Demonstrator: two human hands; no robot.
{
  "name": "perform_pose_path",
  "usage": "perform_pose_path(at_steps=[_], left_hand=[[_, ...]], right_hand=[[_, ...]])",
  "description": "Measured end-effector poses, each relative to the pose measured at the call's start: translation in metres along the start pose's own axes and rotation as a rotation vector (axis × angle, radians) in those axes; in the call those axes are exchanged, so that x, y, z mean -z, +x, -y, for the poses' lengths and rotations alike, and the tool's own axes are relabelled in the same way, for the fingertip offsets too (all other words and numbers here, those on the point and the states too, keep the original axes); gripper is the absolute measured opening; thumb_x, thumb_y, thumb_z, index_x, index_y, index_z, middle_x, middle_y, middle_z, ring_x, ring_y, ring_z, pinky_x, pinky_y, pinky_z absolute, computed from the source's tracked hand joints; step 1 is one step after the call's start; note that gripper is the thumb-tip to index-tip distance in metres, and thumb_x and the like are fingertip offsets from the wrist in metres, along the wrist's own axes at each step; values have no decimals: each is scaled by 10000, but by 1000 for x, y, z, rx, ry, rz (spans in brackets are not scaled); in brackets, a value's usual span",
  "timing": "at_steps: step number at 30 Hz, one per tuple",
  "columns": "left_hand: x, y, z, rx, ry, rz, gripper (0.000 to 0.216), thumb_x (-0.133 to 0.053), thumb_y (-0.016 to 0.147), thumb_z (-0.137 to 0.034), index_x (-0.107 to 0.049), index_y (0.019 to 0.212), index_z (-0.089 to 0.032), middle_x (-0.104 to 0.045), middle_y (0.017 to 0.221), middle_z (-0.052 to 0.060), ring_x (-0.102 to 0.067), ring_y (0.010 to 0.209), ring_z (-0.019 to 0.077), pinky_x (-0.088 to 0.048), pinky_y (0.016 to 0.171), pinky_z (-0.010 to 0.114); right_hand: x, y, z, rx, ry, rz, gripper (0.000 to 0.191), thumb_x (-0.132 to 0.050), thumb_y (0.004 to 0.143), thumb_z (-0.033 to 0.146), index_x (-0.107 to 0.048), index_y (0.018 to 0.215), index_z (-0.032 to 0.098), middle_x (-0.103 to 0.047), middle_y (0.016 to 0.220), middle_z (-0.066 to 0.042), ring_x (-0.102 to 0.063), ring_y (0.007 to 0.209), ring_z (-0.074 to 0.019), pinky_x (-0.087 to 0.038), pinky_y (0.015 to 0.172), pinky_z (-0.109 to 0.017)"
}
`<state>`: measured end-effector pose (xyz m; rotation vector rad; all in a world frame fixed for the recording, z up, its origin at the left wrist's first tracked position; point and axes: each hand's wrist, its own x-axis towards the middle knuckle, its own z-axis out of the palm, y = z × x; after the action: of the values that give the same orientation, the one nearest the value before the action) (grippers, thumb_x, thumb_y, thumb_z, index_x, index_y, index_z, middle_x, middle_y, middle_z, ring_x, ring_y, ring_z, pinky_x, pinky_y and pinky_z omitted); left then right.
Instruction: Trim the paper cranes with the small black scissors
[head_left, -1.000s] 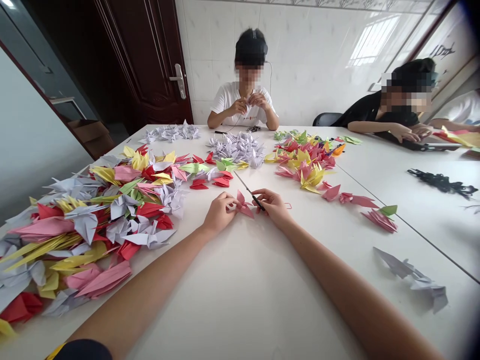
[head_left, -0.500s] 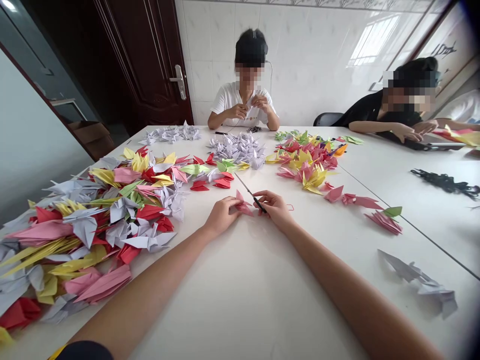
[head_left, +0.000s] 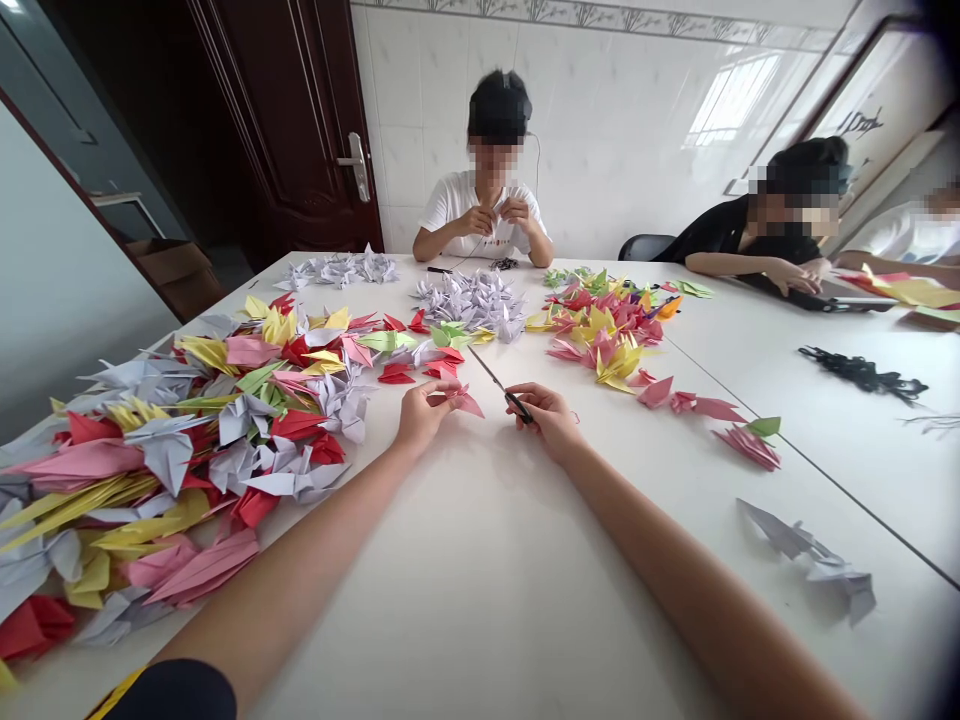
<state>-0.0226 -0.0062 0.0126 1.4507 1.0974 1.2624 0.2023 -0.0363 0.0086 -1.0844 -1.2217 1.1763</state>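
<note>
The left hand (head_left: 421,418) pinches 1 pink paper bird (head_left: 468,400) between thumb and fingers, above or on the surface (head_left: 465,570); which of the 2 cannot be told. The right hand (head_left: 551,418) is curled narrowly around the black handle of the scissors (head_left: 517,405), whose thin blades look closed and point away from the person. The bird lies between the hands, a small gap from the scissors. Good handling here would mean a light pinch on the thick middle folds, since a hard squeeze could crease the wings. The scissor tip should be kept clear of the left fingers and of the red paper birds (head_left: 396,374) just beyond, with the forearm well away from the big pile (head_left: 169,450).
</note>
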Motion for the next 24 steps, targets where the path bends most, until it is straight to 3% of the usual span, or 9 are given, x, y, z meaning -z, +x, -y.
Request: perform_pose_path(at_steps=[5, 11, 15, 20, 24], left_hand=[[1, -1, -1, 21, 29, -28, 435, -831, 668, -417, -743, 1012, -166, -749, 1075, 106, -722, 851, 231, -553, 805, 346], [0, -1, 1, -10, 41, 37, 414, -801, 680, -310, -731, 1064, -173, -726, 1162, 118, -710, 888, 214, -572, 777, 322], [0, 3, 7, -16, 70, -21, 372, -738, 698, -253, -738, 1060, -168, -733, 1140, 111, -703, 899, 211, -579, 786, 321], [3, 5, 9, -28, 74, -54, 381, -685, 727, -237, -731, 1099, -171, -732, 1160, 96, -699, 982, 225, -581, 830, 327], [3, 6, 9, -37, 104, -83, 372, -637, 771, -230, -728, 1127, -177, -743, 1132, 85, -697, 993, 221, -559, 900, 351]], right_hand=[[1, -14, 2, -32, 107, 33, 393, -810, 654, 430, -688, 949, 201, -663, 708, -7, -522, 493, -99, -252, 411, -215], [-6, -42, 1, -72, 122, 25, 375, -811, 671, 428, -690, 961, 224, -674, 734, -18, -519, 490, -108, -300, 413, -231], [-7, -45, 0, -55, 104, 31, 372, -822, 666, 404, -699, 971, 228, -663, 748, -11, -560, 502, -117, -312, 408, -229], [-6, -46, 1, -31, 75, 127, 338, -831, 688, 385, -718, 968, 232, -641, 691, 14, -558, 481, -110, -418, 454, -245], [-6, -49, 4, -36, 46, 169, 304, -823, 700, 404, -717, 911, 213, -665, 676, -3, -540, 435, -104, -361, 392, -224]])
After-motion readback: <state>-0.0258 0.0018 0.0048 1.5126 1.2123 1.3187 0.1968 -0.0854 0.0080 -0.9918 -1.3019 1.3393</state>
